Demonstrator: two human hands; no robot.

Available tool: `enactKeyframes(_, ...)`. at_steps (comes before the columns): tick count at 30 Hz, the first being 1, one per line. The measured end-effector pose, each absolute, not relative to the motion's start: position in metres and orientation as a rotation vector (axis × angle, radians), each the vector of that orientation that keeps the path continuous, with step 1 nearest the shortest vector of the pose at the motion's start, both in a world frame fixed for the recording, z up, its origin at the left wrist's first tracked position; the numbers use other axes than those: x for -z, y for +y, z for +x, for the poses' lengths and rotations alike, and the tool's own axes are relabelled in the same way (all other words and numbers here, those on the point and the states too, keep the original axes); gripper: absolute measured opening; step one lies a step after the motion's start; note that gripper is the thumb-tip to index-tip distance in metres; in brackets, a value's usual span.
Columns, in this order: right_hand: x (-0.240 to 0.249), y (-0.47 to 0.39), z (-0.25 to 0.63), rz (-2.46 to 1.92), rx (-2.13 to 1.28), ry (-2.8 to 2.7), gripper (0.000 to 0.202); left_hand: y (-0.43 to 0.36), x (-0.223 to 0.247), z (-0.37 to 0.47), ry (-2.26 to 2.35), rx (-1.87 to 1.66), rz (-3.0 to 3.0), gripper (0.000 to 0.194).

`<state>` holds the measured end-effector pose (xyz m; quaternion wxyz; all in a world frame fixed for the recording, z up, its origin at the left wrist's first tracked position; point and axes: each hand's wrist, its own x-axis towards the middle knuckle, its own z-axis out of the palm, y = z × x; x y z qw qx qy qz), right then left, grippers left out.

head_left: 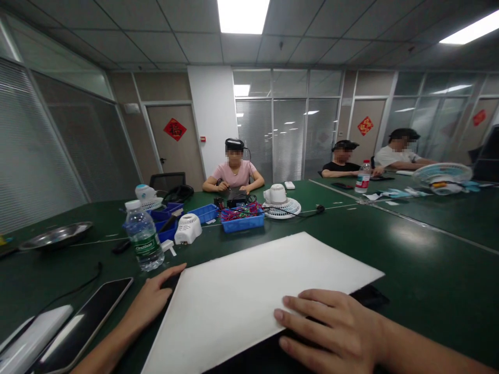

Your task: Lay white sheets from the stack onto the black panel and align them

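A large white sheet or board [234, 296] lies slanted in front of me on top of something black [370, 297], which shows at its right corner and near edge. My right hand [335, 327] rests on the sheet's near right edge with its fingers spread, the lower ones over the black thing. At the left edge is my left hand [154, 298], one finger stretched out towards the sheet's far left corner. Its other fingers are hidden behind the hand and the sheet. Neither hand is visibly closed round anything.
Left of me lie a phone [86, 327], a white device [35, 337] and a water bottle [146, 239]. Beyond the sheet stand a blue tray [242, 223] of wires, white fan parts [188, 228] and a fan [278, 200]. Several people sit across the green table [429, 280].
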<state>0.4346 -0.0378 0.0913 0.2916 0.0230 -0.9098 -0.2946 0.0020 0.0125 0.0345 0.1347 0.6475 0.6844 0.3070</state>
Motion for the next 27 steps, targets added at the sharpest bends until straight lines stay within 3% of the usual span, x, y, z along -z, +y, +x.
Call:
enactKeyframes(11,-0.083,-0.01,0.464,-0.297,0.724,-2.341,0.04,-0.01,-0.041,0.009,1.669,-0.74,2.113,0.049)
enactKeyframes(20,-0.058,0.001,0.458,-0.22,0.653,-2.254,0.043,-0.011,-0.037,0.004,1.622,-0.724,2.103,0.049)
enactKeyframes(27,-0.089,-0.015,0.446,-0.445,0.627,-2.146,0.025,-0.016,-0.044,0.004,1.69,-0.72,2.113,0.049)
